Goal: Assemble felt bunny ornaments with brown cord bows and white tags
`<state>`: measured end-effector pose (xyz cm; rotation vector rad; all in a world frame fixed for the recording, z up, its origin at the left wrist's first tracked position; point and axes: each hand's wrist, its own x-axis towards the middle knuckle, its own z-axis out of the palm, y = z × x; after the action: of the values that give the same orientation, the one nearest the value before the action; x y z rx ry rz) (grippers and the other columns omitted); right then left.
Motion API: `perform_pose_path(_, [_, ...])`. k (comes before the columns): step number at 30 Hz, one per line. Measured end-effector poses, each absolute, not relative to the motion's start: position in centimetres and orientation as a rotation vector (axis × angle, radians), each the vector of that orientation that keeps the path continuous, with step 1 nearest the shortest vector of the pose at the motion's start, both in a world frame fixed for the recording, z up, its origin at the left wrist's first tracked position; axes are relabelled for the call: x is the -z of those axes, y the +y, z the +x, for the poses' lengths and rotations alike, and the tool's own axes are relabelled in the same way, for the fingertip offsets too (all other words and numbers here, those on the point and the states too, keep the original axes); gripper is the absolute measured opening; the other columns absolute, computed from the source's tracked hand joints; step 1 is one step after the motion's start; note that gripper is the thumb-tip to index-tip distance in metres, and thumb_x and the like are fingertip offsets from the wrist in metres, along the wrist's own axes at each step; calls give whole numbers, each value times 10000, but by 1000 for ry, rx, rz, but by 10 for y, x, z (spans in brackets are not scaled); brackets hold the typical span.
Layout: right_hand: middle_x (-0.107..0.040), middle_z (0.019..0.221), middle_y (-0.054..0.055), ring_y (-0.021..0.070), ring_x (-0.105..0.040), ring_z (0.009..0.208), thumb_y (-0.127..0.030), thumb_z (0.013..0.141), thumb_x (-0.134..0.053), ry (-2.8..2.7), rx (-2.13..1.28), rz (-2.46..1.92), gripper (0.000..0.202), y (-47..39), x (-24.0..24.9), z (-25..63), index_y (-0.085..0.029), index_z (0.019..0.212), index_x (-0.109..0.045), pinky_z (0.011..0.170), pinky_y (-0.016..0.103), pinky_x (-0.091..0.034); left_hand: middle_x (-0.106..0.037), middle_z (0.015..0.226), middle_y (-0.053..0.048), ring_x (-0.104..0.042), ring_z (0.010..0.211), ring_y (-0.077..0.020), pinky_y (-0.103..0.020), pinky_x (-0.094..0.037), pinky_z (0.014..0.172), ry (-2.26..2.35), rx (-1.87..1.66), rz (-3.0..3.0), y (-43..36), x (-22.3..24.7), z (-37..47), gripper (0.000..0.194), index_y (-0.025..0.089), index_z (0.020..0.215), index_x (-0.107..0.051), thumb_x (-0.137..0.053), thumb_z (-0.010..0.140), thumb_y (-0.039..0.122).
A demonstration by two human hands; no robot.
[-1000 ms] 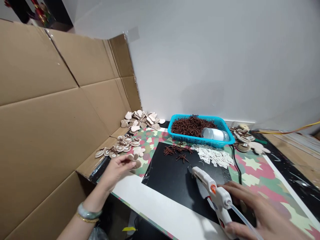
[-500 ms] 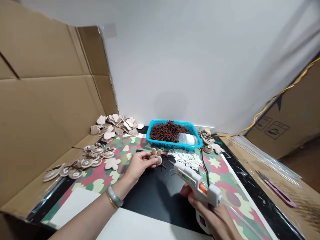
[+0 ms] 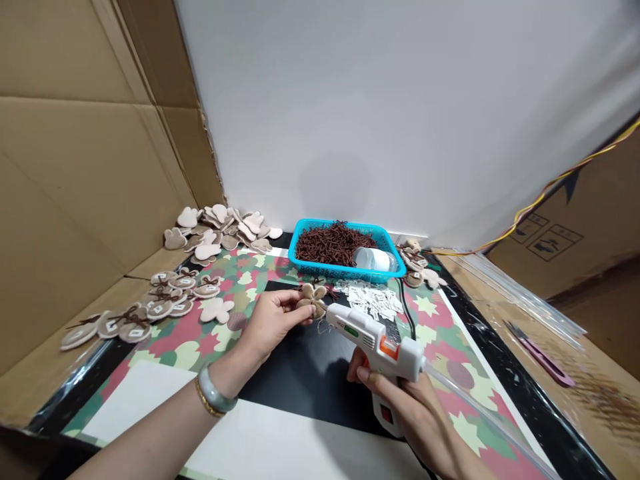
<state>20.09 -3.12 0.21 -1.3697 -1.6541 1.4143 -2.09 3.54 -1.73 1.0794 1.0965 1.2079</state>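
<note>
Pinched between the thumb and fingers of my left hand (image 3: 274, 323) is a small brown felt piece (image 3: 315, 291) with rounded ears or petals. My right hand (image 3: 407, 403) is wrapped round the handle of a white hot glue gun (image 3: 364, 331). The gun's nozzle points left, at or right beside the felt piece; whether it touches I cannot tell. Fine glue strings hang below the tip. Under both hands lies a black mat (image 3: 295, 373). Behind the gun is a pile of small white tags (image 3: 373, 299).
A blue basket (image 3: 300, 265) holds brown twisted bows (image 3: 333, 245) and a white-labelled jar (image 3: 374, 259). Felt pieces (image 3: 207, 250) are heaped at the back left, tagged ones (image 3: 170, 293) nearer. Pink-handled snips (image 3: 543, 357) lie right. A cable runs behind the gun.
The glue gun has moved left, bringing its nozzle up to the felt piece. The left hand still pinches that piece, now turned more face-on. The whole view has shifted slightly.
</note>
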Motion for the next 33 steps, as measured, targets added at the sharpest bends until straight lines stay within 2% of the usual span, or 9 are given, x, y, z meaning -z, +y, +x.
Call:
perform_pose_path(5, [-628,789,53,219,-573,770,-549,875,-518,-1661,-1387,-1375,366,-30,-1,200,-194,819,-589,608,280,-406,-747,772,-67,-641,659,-183,-268,-527,615,1093,-1213,1083,34,15,-20,234,144,818,-802,-849,639,286])
perform_pose_path(12, [-632,769,42,191,-565,702,-536,861,-529,-1595,-1466,-1389,346,-30,-3,199,-197,807,-575,543,254,-378,-742,766,-67,-634,655,-180,-268,-508,618,1111,-1205,1138,34,17,-20,237,144,846,-803,-828,654,280])
perform_pose_path(21, [-625,790,39,187,-569,737,-479,884,-536,-1607,-1420,-1374,307,-30,2,201,-188,803,-586,574,255,-391,-717,770,-48,-603,689,-144,-242,-488,657,1101,-1159,1151,30,13,-21,238,124,856,-774,-809,696,296])
perform_pose_path(30, [-623,779,46,178,-561,685,-507,841,-578,-1512,-1432,-1384,327,-28,2,198,-184,807,-617,533,244,-383,-724,797,-46,-621,716,-138,-234,-514,674,1080,-1163,1089,30,10,-20,244,125,864,-780,-821,691,292])
perform_pose_path(33, [-602,704,36,173,-543,616,-520,849,-577,-1513,-1425,-1375,348,-28,3,198,-181,858,-651,516,250,-388,-735,808,-49,-634,723,-139,-233,-530,677,1082,-1171,1067,30,10,-20,246,126,867,-786,-826,681,283])
